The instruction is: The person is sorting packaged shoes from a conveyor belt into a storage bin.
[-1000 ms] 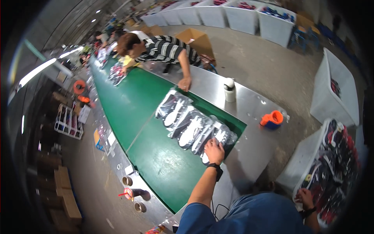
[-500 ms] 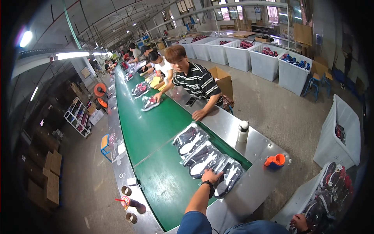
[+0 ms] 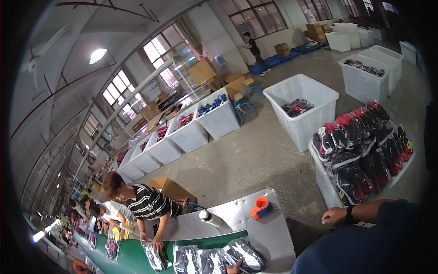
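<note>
While the head view is tilted up across the factory floor, the right hand (image 3: 334,215) is seen at the lower right, loosely curled with its fingers drawn in and nothing visibly held; it hovers just beside the near rim of a white bin (image 3: 323,180) heaped with dark bagged shoes (image 3: 360,146) trimmed in red. A dark watch (image 3: 349,213) is worn on that wrist. Only the fingertips of the left hand (image 3: 233,269) are shown at the bottom edge, resting on a clear-bagged shoe (image 3: 248,255) at the end of the green conveyor belt (image 3: 132,260); whether that hand is spread or closed cannot be told. The bagged shoe is laid flat, its long axis running across the belt, slanting from lower right to upper left, in a row with two more bagged pairs (image 3: 200,261) lying roughly parallel beside it. On the steel table end (image 3: 273,233) an orange tape dispenser (image 3: 261,208) and a white bottle (image 3: 210,218) lying on its side are set well apart from the bags. Farther along the belt, another bag (image 3: 154,255) is pressed by a co-worker in a striped shirt (image 3: 148,205).
</note>
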`<state>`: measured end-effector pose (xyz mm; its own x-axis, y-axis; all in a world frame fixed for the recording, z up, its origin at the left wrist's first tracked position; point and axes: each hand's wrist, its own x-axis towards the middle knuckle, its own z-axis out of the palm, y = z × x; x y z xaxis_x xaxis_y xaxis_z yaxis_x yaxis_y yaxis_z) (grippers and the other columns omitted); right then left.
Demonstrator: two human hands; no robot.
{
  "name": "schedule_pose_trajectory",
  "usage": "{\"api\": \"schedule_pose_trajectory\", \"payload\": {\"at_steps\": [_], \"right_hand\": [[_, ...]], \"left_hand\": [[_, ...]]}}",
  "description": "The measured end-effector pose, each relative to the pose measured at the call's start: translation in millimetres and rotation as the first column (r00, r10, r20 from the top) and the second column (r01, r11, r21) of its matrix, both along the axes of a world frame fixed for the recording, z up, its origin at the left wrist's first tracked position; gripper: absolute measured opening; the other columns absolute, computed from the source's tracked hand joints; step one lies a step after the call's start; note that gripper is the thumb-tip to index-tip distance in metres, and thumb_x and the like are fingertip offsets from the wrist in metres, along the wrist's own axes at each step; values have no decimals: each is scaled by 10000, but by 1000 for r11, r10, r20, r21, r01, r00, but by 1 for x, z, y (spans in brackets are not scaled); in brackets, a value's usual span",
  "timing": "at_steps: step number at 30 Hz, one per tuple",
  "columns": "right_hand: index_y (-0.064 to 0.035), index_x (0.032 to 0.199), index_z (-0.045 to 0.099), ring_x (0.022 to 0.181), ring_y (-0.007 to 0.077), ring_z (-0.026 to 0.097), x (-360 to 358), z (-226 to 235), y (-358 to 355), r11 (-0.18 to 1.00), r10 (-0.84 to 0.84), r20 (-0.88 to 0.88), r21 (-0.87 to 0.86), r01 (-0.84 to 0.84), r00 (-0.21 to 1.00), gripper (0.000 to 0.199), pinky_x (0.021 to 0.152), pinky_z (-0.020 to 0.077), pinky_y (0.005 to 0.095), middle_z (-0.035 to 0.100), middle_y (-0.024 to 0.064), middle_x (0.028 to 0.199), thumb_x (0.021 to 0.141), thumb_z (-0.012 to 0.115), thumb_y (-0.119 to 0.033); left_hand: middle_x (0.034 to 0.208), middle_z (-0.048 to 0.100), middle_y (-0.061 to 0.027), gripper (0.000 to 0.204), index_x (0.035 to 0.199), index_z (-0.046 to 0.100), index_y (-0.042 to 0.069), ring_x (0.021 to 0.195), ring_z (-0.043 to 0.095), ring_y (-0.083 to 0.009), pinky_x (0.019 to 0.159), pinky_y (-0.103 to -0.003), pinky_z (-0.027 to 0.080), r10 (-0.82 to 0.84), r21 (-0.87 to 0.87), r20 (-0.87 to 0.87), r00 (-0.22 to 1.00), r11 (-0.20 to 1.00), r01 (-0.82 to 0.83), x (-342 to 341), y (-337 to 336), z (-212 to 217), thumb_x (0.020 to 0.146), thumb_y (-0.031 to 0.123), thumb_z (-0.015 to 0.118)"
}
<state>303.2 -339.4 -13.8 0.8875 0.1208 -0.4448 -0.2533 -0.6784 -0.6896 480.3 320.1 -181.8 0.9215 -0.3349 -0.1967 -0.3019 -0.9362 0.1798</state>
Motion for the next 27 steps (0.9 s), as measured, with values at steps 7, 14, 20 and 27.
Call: {"api": "schedule_pose_trajectory", "payload": {"at_steps": [7, 14, 20, 27], "right_hand": [[-74, 1156, 708, 961, 315, 708, -37, -29, -13, 999, 0, -43, -45, -2, 999, 466, 837, 539, 409, 739, 142, 1027, 920, 635, -469], [-68, 1115, 699, 987, 360, 689, -31, -36, 6, 984, 137, -44, -104, -141, 990, 435, 845, 538, 436, 730, 155, 1028, 914, 639, -450], [-38, 1088, 676, 862, 247, 702, -7, -17, 11, 981, 163, 80, 90, -170, 983, 348, 755, 536, 368, 718, 136, 930, 924, 675, -345], [4, 1110, 650, 845, 247, 694, 0, -1, 15, 979, 193, -37, 77, -189, 981, 380, 751, 529, 368, 710, 139, 906, 927, 662, -329]], "left_hand": [[1372, 581, -265, 1076, 1562, 289, -32, 1236, 548, -367, 1065, -422, 437, 652, -711, -116, 749, 472, -521, -69, -42, 30, 730, 248, 911], [1440, 405, -176, 918, 1480, 435, 54, 1299, 465, -340, 1088, -458, 409, 688, -772, 301, 661, 583, -255, -156, -168, 192, 658, 160, 829], [1301, 554, -136, 539, 1495, 454, 65, 1132, 584, -241, 845, -353, 536, 597, -741, -379, 707, 263, -618, -228, -130, 86, 965, 92, 547], [1431, 485, -174, 843, 1633, 94, 116, 1204, 557, -200, 955, -367, 504, 298, -589, -803, 517, -256, -767, -229, -149, 106, 1011, 267, 642]]}}
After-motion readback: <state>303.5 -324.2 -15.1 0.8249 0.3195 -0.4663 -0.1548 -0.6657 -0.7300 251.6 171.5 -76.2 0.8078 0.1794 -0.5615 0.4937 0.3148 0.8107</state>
